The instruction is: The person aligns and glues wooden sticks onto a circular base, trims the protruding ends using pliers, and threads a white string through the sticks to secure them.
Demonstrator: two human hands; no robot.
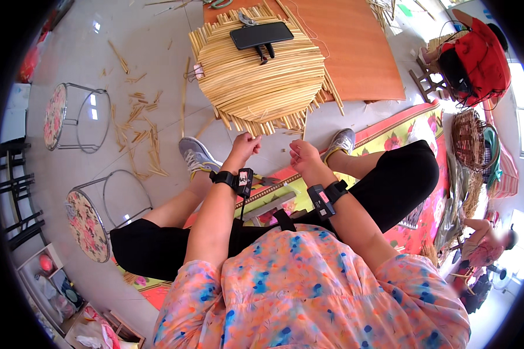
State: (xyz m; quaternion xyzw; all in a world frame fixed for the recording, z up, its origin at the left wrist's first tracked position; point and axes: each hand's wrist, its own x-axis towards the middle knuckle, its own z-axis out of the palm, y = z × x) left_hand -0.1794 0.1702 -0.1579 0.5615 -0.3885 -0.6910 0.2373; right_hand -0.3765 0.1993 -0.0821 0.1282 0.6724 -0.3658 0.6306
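Observation:
Just beyond my hands lies a rounded panel of straw-coloured sticks [262, 81], laid side by side with uneven ends. My left hand [244, 146] is closed, fingers curled, by the panel's near edge. My right hand [304, 156] is a little to the right, its fingers bent in toward the thumb. Whatever either hand may pinch is too small to make out. On the panel rest a black phone [262, 36] with a small dark stand [264, 52] and a metal clamp-like tool [246, 19]. A pink binder clip [198, 71] grips the left edge.
An orange board [361, 58] lies under and right of the panel. Cut stick pieces [142, 128] litter the floor at left, near two round stools [55, 116]. Pliers [266, 181] lie between my feet on a floral mat [390, 136]. Another person [483, 241] sits far right, near a wicker basket [467, 139].

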